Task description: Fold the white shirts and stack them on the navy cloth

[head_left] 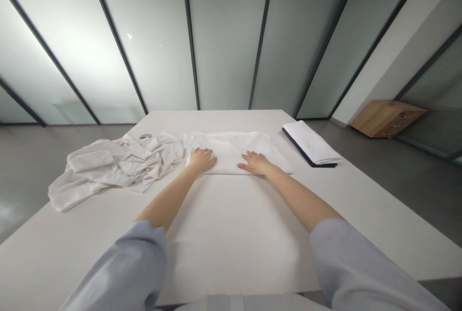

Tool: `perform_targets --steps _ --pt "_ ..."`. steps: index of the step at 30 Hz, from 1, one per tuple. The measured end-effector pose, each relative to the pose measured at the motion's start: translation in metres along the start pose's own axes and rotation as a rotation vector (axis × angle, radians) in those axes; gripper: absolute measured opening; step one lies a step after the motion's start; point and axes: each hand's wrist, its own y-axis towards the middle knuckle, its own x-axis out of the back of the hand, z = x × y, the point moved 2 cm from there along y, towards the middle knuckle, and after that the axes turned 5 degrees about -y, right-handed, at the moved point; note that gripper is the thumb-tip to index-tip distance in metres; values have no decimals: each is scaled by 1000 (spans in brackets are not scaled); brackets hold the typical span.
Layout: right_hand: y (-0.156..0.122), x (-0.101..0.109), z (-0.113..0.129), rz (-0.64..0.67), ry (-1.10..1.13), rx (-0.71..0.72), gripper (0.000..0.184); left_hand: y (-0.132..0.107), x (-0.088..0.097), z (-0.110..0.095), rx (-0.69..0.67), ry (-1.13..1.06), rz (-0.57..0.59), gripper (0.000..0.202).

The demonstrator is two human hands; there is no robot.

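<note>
Slippage risk: left hand (202, 161) and right hand (255, 163) lie open, grip wide and empty, flat on the folded white cloth (234, 151) at 12 o'clock on the surface (231, 234), where uneven pressure could skew its layers toward the crumpled white fabric (115, 164) at 10 o'clock.

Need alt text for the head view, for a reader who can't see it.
A person's left hand and right hand rest flat on a folded white cloth on a white table. A crumpled white garment lies to the left, and a folded white piece with a dark edge lies to the right.
</note>
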Motion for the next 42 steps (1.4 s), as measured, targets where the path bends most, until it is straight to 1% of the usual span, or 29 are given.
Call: perform_targets --steps 2,4,6,8,9,11,14,16,18,20,22,25,26,27,28,30,31,32,33,35,37,40,42 --pt "6 -3 -8 -57 4 8 69 -7 4 3 -28 -26 -95 37" --pt "7 -7 -12 -119 2 19 66 -17 8 9 -3 -52 -162 38" --pt "6 -10 -13 -166 1 16 64 -28 9 19 97 -76 -243 42" --pt "3 -13 -11 -187 -1 0 62 -36 8 29 240 -110 -310 49" --pt "2 -15 -10 -193 -2 -12 61 -38 6 34 308 -135 -319 52" --pt "-2 -17 -8 -216 -9 -50 60 -38 2 41 393 -196 -282 57" --pt "-10 -17 -5 -308 -17 -92 54 -34 -6 46 385 -249 -208 53" --pt "-16 -15 -3 -368 -3 -37 52 -31 -9 49 351 -267 -199 46" --pt "-19 -14 0 -377 24 62 56 -28 -11 53 333 -314 -212 44" --pt "-20 -14 2 -348 42 116 57 -26 -13 58 345 -388 -238 46" --pt "-18 -14 3 -323 51 86 53 -25 -15 63 382 -477 -285 47" --pt "-13 -16 0 -328 64 -27 47 -26 -14 66 459 -572 -389 44" --pt "-12 -16 -2 -334 67 -55 46 -26 -13 66 486 -575 -400 47" --pt "-10 -17 -5 -340 69 -74 46 -27 -12 66 502 -564 -384 49" --pt "-9 -18 -7 -342 70 -84 45 -27 -12 64 502 -546 -346 48" --pt "-8 -20 -11 -338 72 -87 45 -26 -13 61 445 -519 -251 38" --pt "-8 -21 -12 -335 74 -86 45 -25 -14 59 401 -518 -224 33" --pt "-8 -22 -13 -331 75 -85 45 -24 -15 58 363 -526 -221 29" --pt "-8 -22 -13 -330 76 -86 45 -23 -17 58 338 -543 -242 27" --pt "-8 -23 -14 -333 78 -91 45 -21 -20 59 328 -612 -322 26" --pt "-8 -23 -14 -339 83 -93 44 -18 -23 63 331 -743 -414 28" --pt "-8 -21 -13 -354 107 -105 44 -13 -24 67 294 -1075 -528 30" --pt "-9 -18 -13 -365 128 -119 43 -11 -24 67 228 -1295 -549 31"
